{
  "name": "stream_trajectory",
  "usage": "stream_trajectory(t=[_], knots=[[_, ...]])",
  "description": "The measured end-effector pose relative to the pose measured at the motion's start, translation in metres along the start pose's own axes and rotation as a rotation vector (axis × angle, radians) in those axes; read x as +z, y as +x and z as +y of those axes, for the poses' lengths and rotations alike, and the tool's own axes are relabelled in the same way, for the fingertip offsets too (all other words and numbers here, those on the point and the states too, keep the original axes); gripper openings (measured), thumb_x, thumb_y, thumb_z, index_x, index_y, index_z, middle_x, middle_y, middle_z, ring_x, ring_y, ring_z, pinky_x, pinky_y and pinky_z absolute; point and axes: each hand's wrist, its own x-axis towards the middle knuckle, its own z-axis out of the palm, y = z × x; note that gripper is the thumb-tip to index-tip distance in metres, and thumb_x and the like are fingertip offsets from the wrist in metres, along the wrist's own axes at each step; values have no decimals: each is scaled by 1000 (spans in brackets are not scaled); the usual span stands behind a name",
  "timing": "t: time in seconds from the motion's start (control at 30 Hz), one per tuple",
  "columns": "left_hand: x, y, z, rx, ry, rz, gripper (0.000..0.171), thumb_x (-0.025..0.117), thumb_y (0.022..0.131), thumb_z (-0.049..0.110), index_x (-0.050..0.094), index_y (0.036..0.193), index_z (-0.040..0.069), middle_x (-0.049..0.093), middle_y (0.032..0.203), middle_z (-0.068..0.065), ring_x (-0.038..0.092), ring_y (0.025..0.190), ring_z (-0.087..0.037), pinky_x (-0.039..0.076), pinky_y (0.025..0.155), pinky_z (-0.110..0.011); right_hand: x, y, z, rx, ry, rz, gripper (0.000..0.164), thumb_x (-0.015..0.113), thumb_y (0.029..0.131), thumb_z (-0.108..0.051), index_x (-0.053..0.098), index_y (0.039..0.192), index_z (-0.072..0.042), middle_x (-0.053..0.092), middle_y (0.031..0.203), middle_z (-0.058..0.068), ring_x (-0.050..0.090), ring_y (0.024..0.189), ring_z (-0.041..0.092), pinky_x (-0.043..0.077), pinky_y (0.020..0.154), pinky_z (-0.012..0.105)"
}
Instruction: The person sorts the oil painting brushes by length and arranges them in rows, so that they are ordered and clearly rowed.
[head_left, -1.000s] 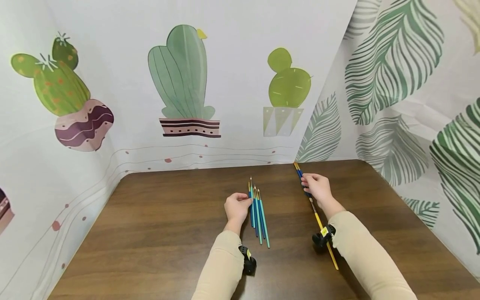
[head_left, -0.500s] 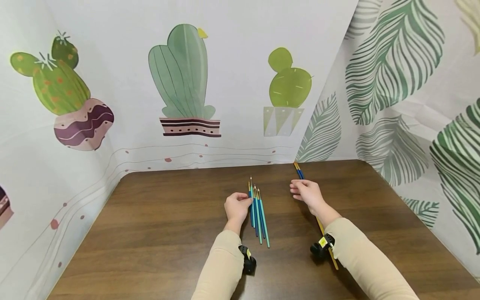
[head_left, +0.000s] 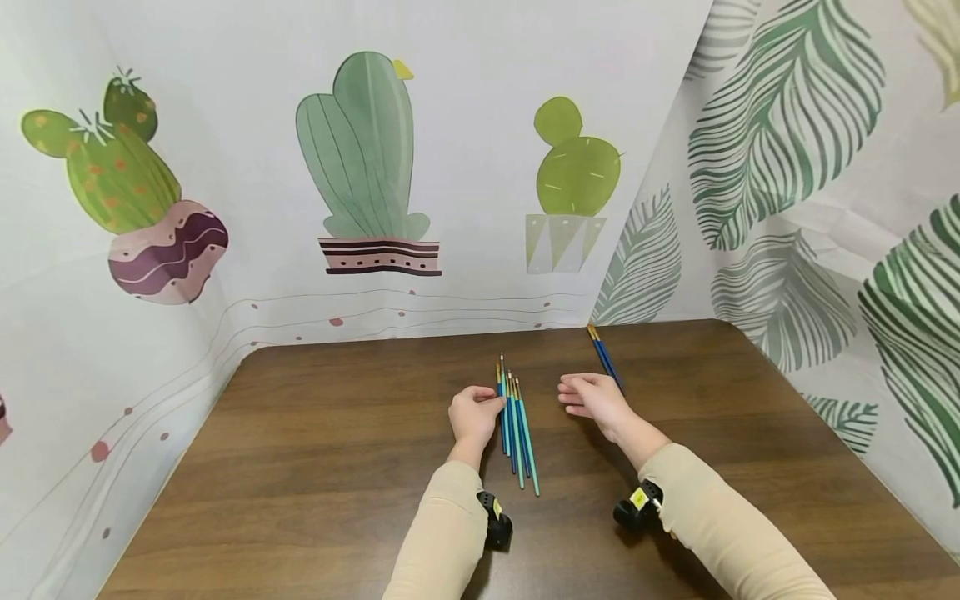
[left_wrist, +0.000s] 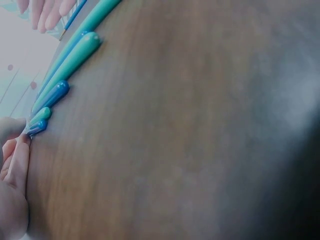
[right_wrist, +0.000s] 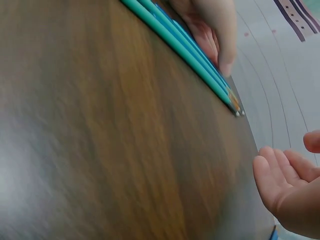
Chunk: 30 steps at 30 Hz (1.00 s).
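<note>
Several thin paintbrushes [head_left: 522, 429], some turquoise and some blue, lie side by side on the table with their bristles pointing away from me. At the left edge of this row my left hand [head_left: 474, 415] pinches a blue paintbrush between thumb and fingers; the left wrist view shows the hand [left_wrist: 15, 195] at the brush handles [left_wrist: 70, 62]. To the right of the row my right hand [head_left: 600, 406] hovers with fingers extended and nothing held, as the right wrist view of this hand [right_wrist: 287, 187] also shows. Behind it lie blue paintbrushes [head_left: 606, 358] with orange bristles.
The brown wooden table [head_left: 322, 467] ends at a wall cloth [head_left: 465, 208] printed with cacti and leaves. The blue brushes' bristles reach the table's far edge. My right forearm [head_left: 735, 517] covers nearly all of a yellow brush.
My right hand has left the blue brushes at the right and moved left and nearer, its fingers straightening. The right forearm now hides the yellow brush. My left hand has stayed put.
</note>
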Motion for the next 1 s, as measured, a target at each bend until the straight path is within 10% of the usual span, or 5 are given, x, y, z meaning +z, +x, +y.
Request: stream_trajectory(t=[0.43,1.0], knots=[[1,0,-1,8,-3,10,16,79,74,12,71,85,4,72,82,-9,66,76,-19,53,70,-32,27,-13,8,72,79,-102,44,45,97,-16,44,131,13,57,124,30,65,105,28,56,81,35],[-1,-3,0,8,-42,-22,21,79,74,11,69,89,0,73,85,-14,72,80,-22,57,72,-35,55,-6,4,93,89,-32,40,46,97,-16,50,127,10,63,116,28,69,93,24,57,78,36]])
